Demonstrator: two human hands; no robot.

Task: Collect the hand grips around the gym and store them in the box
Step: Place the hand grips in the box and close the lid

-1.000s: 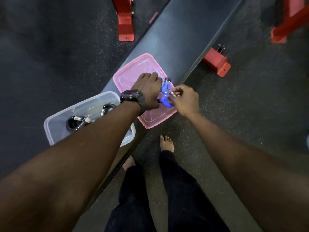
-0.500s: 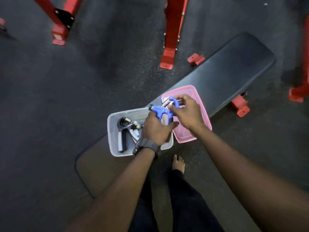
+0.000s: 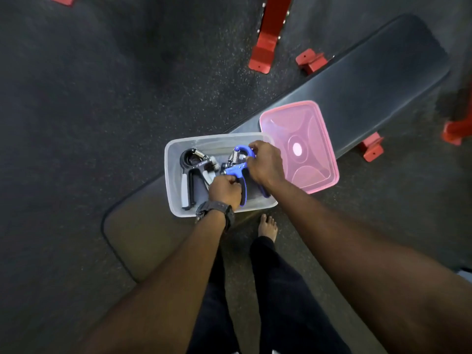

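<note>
Head camera, looking down: both hands hold a blue hand grip (image 3: pixel 236 171) inside a clear box (image 3: pixel 171 175) on a dark padded surface (image 3: pixel 370 80). The left hand (image 3: pixel 224 191) is closed around a handle; the right hand (image 3: pixel 265 163) pinches its curved top. A black grip (image 3: pixel 194 169) lies beside it in the box. A pink lid (image 3: pixel 316 139) rests just right of the box.
</note>
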